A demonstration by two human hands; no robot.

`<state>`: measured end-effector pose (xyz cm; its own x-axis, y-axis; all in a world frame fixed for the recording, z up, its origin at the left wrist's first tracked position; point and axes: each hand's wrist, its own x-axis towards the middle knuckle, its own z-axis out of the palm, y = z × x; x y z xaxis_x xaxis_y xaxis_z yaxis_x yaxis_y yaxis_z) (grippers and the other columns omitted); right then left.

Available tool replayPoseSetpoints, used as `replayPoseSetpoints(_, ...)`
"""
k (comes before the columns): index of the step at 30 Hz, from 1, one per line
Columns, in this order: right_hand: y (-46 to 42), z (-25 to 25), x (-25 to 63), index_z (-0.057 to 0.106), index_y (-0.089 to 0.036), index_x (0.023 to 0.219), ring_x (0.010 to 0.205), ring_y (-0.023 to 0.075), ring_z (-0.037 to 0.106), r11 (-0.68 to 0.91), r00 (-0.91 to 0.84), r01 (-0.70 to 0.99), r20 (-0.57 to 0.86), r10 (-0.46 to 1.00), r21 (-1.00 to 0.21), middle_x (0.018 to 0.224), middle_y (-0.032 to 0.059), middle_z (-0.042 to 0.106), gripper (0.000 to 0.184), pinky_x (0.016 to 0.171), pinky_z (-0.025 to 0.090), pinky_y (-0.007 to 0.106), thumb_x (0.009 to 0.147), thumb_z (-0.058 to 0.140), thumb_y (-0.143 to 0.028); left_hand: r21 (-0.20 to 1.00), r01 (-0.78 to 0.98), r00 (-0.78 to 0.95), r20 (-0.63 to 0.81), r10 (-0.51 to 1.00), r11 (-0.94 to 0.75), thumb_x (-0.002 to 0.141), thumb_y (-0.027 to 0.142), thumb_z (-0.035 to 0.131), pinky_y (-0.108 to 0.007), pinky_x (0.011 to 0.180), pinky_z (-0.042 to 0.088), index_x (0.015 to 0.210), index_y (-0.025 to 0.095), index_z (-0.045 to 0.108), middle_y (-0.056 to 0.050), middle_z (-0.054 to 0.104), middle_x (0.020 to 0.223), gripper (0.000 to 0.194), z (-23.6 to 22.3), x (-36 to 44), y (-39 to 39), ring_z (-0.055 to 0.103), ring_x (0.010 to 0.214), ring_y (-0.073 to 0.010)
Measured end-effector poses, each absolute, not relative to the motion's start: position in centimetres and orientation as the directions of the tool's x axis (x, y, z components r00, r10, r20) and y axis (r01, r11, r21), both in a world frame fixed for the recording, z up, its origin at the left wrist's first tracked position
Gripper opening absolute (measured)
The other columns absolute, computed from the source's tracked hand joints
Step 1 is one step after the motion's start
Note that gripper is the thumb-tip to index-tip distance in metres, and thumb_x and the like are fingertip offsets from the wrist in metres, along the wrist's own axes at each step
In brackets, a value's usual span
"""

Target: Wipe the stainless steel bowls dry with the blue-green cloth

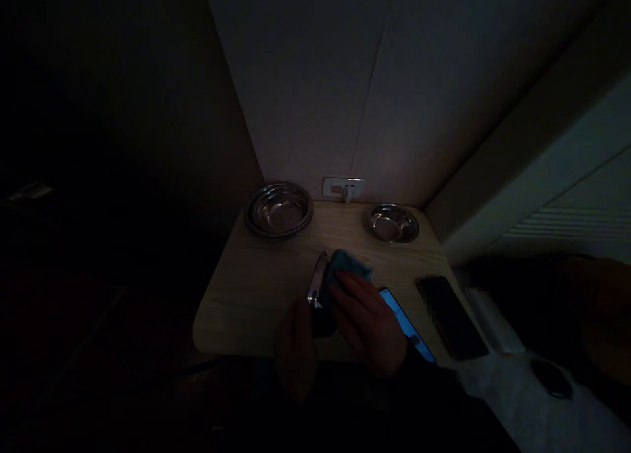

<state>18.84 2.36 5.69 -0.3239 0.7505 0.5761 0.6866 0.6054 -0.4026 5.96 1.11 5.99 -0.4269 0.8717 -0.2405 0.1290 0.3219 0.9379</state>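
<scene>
In dim light, my left hand (296,351) is closed on the near edge of a shiny metal bowl (318,282), which is tipped up on its side above the small table. My right hand (369,325) presses a teal cloth (348,263) against the bowl's right side. The fingers of this hand are bent over the cloth. Much of the bowl is hidden by the cloth, the hand and shadow.
Several nested metal bowls (253,231) stand at the table's back left, and a smaller metal bowl (393,225) at the back right. A lit phone (398,310) and a dark phone (452,316) lie to the right. Behind the wooden table (236,302) is a wall socket (336,188).
</scene>
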Motion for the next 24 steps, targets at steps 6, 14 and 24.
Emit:
replayPoseSetpoints(6, 2.8, 6.1, 18.9, 0.063, -0.015, 0.109, 0.105, 0.0246, 0.055, 0.606, -0.291, 0.693, 0.617, 0.731, -0.39, 0.112, 0.013, 0.063, 0.026, 0.086, 0.052, 0.041, 0.088, 0.049, -0.018, 0.951, 0.158, -0.427, -0.178, 0.886, 0.267, 0.077, 0.053, 0.041, -0.027, 0.06, 0.05, 0.07, 0.016, 0.064, -0.008, 0.07, 0.071, 0.044, 5.9, 6.0, 1.1, 0.064, 0.067, -0.0203)
replayPoseSetpoints(14, 2.7, 6.0, 18.9, 0.065, -0.017, 0.106, 0.102, 0.0245, 0.052, 0.649, -0.35, 0.667, 0.614, 0.707, -0.367, 0.108, 0.0103, 0.065, 0.025, 0.081, 0.053, 0.04, 0.087, 0.047, -0.017, 0.959, 0.154, -0.411, -0.155, 0.898, 0.236, 0.08, 0.049, 0.043, -0.026, 0.057, 0.049, 0.068, 0.016, 0.065, -0.007, 0.069, 0.067, 0.042, 5.9, 5.8, 1.2, 0.063, 0.063, -0.0191)
replayPoseSetpoints(24, 3.4, 6.1, 18.7, 0.064, -0.016, 0.107, 0.105, 0.0236, 0.051, 0.669, -0.373, 0.633, 0.604, 0.704, -0.39, 0.111, 0.0106, 0.063, 0.026, 0.086, 0.05, 0.041, 0.087, 0.046, -0.016, 0.941, 0.068, -0.441, -0.27, 0.856, 0.332, 0.077, 0.052, 0.045, -0.029, 0.068, 0.051, 0.076, 0.015, 0.068, -0.009, 0.072, 0.081, 0.044, 5.5, 5.5, 1.4, 0.065, 0.076, -0.0223)
